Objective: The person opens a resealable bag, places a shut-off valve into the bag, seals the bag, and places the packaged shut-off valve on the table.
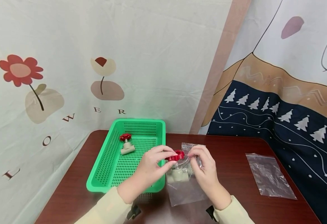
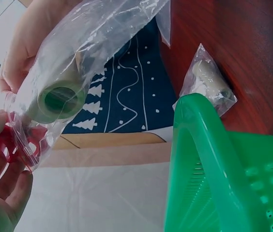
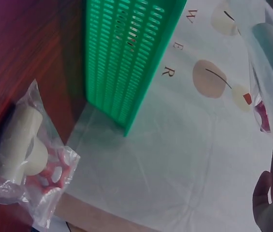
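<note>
Over the table in the head view, my left hand (image 1: 155,161) pinches the red handwheel (image 1: 176,155) of a valve with a pale T-shaped body (image 1: 178,175). A clear zip bag (image 1: 184,195) surrounds the valve body and hangs below it. My right hand (image 1: 205,168) pinches the bag near its mouth, close beside the handwheel. From the left wrist, the pipe end (image 2: 60,100) shows through the plastic, and the handwheel (image 2: 13,144) sits between thumb and fingers at the bag's opening.
A green basket (image 1: 97,174) stands left of my hands, with an unbagged red-handled valve (image 1: 127,145) inside. Another bagged valve (image 3: 22,150) lies on the table beyond my hands. A flat clear bag (image 1: 270,175) lies at the right. A printed cloth (image 1: 163,62) hangs behind the table.
</note>
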Motion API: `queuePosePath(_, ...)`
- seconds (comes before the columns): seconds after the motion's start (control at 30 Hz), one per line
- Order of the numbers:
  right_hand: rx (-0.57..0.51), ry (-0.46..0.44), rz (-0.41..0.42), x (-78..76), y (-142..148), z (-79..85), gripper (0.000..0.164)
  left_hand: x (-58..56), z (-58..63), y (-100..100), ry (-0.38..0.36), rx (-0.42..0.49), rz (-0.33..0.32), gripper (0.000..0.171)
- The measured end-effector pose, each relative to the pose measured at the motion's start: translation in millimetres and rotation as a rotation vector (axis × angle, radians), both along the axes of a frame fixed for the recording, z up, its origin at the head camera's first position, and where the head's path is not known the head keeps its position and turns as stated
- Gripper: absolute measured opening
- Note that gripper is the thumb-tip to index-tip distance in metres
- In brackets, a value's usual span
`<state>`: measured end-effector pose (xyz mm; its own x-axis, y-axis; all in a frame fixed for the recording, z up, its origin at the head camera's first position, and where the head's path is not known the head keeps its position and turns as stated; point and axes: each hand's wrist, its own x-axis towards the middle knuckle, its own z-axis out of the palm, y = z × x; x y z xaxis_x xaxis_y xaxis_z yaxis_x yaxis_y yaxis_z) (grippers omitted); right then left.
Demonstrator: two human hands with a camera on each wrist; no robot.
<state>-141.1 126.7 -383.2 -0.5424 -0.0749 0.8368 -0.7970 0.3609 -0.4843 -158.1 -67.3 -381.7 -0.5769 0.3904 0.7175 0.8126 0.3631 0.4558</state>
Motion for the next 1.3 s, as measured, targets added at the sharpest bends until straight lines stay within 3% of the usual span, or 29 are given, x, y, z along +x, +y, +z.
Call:
queuePosePath(0.1,0.01,-0.008,0.005,-7.1,4.7,-10.5,0.021,-0.1,0.1,-1.1,-0.004,-0.012,0.006,0.022)
queuePosePath(0.27,0.049,0.011,0.039,-15.2,10.9,-21.8,0.026,0.0,1.5,-2.6,-0.073,-0.053,0.003,0.021)
queuePosePath(0.43,0.058,0.046,0.093,-17.3,11.8,-23.0,0.025,-0.2,3.6,-3.0,-0.145,-0.088,-0.009,0.02)
queuePosePath(0.7,0.055,0.037,0.074,-18.7,12.1,-24.3,0.03,-1.7,6.8,-3.0,-0.223,-0.131,-0.061,0.018)
queuePosePath(0.83,0.067,0.052,0.11,-20.0,13.5,-25.6,0.027,-2.6,6.3,-3.7,-0.284,-0.096,-0.058,0.019)
queuePosePath(1.0,0.077,0.091,0.19,-19.7,12.6,-17.1,0.018,-2.7,6.9,-4.5,-0.34,-0.027,-0.04,0.019)
queuePosePath(1.17,0.09,0.118,0.242,-11.6,7.1,1.2,0.015,-3.7,6.3,-3.4,-0.342,-0.032,-0.041,0.018)
queuePosePath(1.3,0.105,0.136,0.257,-11.1,7.2,2.9,0.015,-4.6,5.6,-2.4,-0.367,-0.015,-0.06,0.016)
